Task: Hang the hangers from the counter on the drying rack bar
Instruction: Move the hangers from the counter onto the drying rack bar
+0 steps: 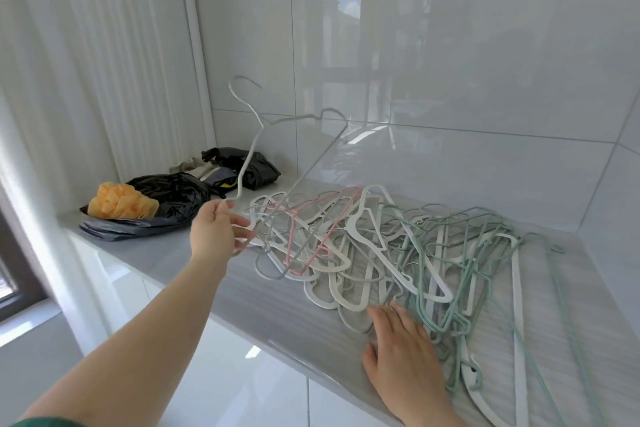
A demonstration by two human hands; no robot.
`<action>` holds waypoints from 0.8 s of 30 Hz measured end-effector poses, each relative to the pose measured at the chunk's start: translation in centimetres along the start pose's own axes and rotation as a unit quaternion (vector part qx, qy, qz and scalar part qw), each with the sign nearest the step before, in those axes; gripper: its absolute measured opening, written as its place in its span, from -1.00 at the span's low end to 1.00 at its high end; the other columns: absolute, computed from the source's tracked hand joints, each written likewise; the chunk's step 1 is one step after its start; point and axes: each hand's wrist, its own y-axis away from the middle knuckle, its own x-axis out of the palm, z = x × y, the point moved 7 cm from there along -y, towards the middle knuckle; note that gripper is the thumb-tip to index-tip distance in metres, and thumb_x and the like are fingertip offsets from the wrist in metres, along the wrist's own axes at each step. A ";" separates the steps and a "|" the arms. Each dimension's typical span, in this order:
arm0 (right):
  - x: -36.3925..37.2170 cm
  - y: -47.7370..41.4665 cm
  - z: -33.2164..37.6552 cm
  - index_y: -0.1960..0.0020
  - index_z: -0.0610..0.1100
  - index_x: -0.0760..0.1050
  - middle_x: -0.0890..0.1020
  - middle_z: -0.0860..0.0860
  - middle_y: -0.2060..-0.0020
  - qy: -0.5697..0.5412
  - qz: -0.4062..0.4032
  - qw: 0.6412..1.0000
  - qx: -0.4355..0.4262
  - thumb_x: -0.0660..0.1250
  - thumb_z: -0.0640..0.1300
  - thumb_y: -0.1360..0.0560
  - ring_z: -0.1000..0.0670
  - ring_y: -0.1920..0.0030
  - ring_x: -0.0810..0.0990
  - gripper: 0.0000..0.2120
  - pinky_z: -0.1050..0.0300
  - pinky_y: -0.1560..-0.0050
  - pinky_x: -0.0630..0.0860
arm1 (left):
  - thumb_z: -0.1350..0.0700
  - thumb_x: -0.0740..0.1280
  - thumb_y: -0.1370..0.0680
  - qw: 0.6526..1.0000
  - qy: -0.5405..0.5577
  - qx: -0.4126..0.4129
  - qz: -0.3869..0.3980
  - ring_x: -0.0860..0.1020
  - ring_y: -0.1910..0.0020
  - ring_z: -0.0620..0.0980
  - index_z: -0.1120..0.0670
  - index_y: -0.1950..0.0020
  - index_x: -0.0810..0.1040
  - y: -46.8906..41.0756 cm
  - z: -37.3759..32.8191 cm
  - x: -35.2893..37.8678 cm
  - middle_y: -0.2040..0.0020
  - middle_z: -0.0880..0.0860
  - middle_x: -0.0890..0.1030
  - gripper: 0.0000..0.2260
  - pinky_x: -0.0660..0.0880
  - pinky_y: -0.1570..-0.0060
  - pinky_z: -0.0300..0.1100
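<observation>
Grips with left hand point(218, 232) one corner of a grey hanger point(249, 152), raised and tilted above the counter point(166, 260), hook uppermost. Presses right hand point(405, 354) flat, fingers straight, on the tangled pile of hangers point(363, 253) lying there. Possibly catches a second wire under the left fingers; too tangled to tell.

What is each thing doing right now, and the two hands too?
left hand, grips the grey hanger by one corner
grey hanger, held up above the counter, tilted, hook on top
right hand, flat, fingers straight on the pile of hangers
pile of hangers, tangled, lying on the counter
orange mesh puff, resting on the black bag
</observation>
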 end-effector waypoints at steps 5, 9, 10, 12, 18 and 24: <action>-1.5 0.1 0.1 -0.03 -0.06 0.36 0.67 0.02 0.15 -0.028 -0.028 0.999 -0.007 0.50 -0.02 -0.14 -0.02 0.10 0.68 -0.46 0.10 0.19 0.60 | 0.19 0.04 -0.62 0.997 0.035 0.061 -0.006 0.27 0.75 -0.18 0.08 0.18 0.47 0.1 -2.8 -5.5 0.57 -0.07 0.49 -0.73 0.16 0.69 -0.44; -5.4 -2.3 1.4 -0.15 -0.18 0.36 0.62 -0.18 -0.05 -0.116 -0.151 0.982 0.008 0.21 -0.07 -0.38 -0.13 -0.11 0.57 -0.63 -0.05 -0.04 0.49 | 0.20 0.04 -0.62 0.993 0.007 0.119 0.008 0.35 0.57 -0.06 0.02 0.23 0.46 1.7 -6.1 -10.4 0.69 -0.07 0.40 -0.70 0.12 0.68 -0.46; -7.2 -3.5 2.3 -0.17 -0.18 0.33 0.59 -0.22 -0.09 -0.137 -0.195 0.971 -0.001 0.16 -0.06 -0.40 -0.10 -0.17 0.48 -0.62 -0.06 -0.09 0.46 | 0.21 0.04 -0.61 0.991 -0.003 0.133 0.007 0.36 0.56 -0.06 0.04 0.23 0.46 2.4 -6.9 -11.7 0.70 -0.07 0.38 -0.70 0.15 0.68 -0.45; -11.4 -6.1 4.7 -0.21 -0.19 0.28 0.53 -0.28 -0.16 -0.186 -0.264 0.946 -0.020 0.12 -0.08 -0.40 -0.09 -0.23 0.34 -0.60 -0.05 -0.21 0.38 | 0.23 0.05 -0.61 0.987 -0.025 0.160 0.001 0.32 0.66 -0.17 0.08 0.20 0.48 4.1 -8.5 -14.4 0.69 -0.07 0.39 -0.72 0.21 0.66 -0.45; -19.4 -11.6 10.8 -0.31 -0.35 0.33 0.39 -0.35 -0.30 -0.191 -0.275 0.939 -0.072 0.44 -0.41 -0.26 -0.35 -0.31 0.36 -0.35 -0.18 -0.33 0.11 | 0.31 0.09 -0.58 0.970 -0.104 0.218 -0.040 0.33 0.67 -0.19 0.09 0.23 0.51 10.6 -11.6 -22.2 0.59 -0.05 0.49 -0.71 0.27 0.61 -0.44; -19.6 -12.4 16.1 -0.09 -0.14 0.57 0.68 -0.05 0.18 -0.297 -0.033 0.938 -0.178 0.23 -0.20 -0.53 0.01 0.11 0.64 -0.80 0.14 0.07 0.52 | 0.35 0.12 -0.56 0.963 -0.155 0.188 -0.119 0.33 0.65 -0.18 0.08 0.24 0.53 18.5 -11.2 -27.9 0.58 -0.01 0.49 -0.69 0.28 0.61 -0.41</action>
